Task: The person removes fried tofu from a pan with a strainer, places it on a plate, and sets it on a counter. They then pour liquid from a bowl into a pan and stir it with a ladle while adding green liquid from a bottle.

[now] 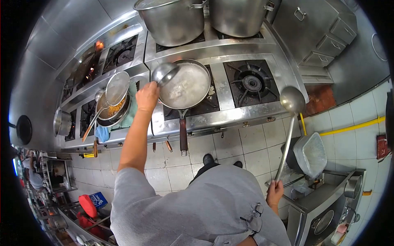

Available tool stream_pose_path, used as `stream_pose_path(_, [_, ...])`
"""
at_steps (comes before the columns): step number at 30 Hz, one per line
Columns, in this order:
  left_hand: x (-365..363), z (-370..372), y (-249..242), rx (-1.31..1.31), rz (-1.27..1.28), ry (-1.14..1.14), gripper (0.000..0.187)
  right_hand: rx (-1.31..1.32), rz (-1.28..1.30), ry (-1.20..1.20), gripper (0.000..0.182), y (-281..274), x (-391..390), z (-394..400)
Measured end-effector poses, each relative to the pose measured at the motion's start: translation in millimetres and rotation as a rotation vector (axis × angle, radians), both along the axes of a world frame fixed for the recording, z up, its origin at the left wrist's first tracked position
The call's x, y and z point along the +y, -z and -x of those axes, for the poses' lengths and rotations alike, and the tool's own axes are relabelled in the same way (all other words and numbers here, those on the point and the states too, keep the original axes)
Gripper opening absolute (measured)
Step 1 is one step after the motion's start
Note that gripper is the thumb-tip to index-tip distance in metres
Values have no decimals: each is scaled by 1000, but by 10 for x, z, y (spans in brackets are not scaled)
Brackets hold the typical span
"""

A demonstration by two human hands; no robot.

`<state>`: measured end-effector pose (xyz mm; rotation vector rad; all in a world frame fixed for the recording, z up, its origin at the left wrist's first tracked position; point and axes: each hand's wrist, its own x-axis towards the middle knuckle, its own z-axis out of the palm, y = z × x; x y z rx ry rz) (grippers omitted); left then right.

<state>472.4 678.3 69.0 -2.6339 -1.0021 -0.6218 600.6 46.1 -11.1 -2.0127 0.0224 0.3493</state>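
My left hand (147,96) is closed at the edge of a small rounded metal bowl (164,73), tilted over the left rim of a frying pan (183,107). No handle on the bowl can be made out. Whitish, cloudy liquid with pale lumps (186,84) fills the pan, which sits on a burner with its dark handle (183,133) towards me. Down at my right side, my right hand (275,193) grips the end of a long-handled ladle (286,147). Its round metal head points up, off the stove's right front corner.
Two large stockpots (176,22) stand at the back. A bare burner (251,83) lies right of the pan. On the left, a strainer (117,88) rests over a pot (115,117) of orange-brown food. Flames (99,45) show at the far left. A lined bin (312,153) stands right.
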Motion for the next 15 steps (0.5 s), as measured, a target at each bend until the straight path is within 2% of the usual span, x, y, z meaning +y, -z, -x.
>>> stream_pose_path(2, [-66, 11, 6, -111, 7, -34, 10, 15, -60, -54, 10, -99, 253, -95])
stream_pose_path(4, [-4, 33, 144, 102, 180, -132, 11, 38, -125, -143, 10, -180, 560, -162])
stream_pose_path(6, [52, 76, 200, 5, 190, -151, 14, -25, -103, -217, 9, -236, 838, -247])
stream_pose_path(8, [-12, 99, 156, -414, 272, -168, 20, -82, -83, -276, 10, -365, 1120, -289])
stream_pose_path(9, [-113, 115, 3, -575, 440, -177, 26, -105, -19, -343, 10, -532, 1253, -310])
stream_pose_path(10, [-123, 126, -52, -580, 438, -184, 26, -130, 45, -413, 11, -657, 1371, -335])
stream_pose_path(12, [-130, 175, -122, -794, 839, -201, 28, -212, 117, -468, 14, -769, 1531, -365])
stream_pose_path(13, [-168, 211, -155, -801, 836, -210, 28, -291, 188, -513, 16, -805, 1601, -378])
stream_pose_path(15, [-281, 257, -210, -633, 251, -93, 26, -329, 236, -583, 20, -860, 1718, -408])
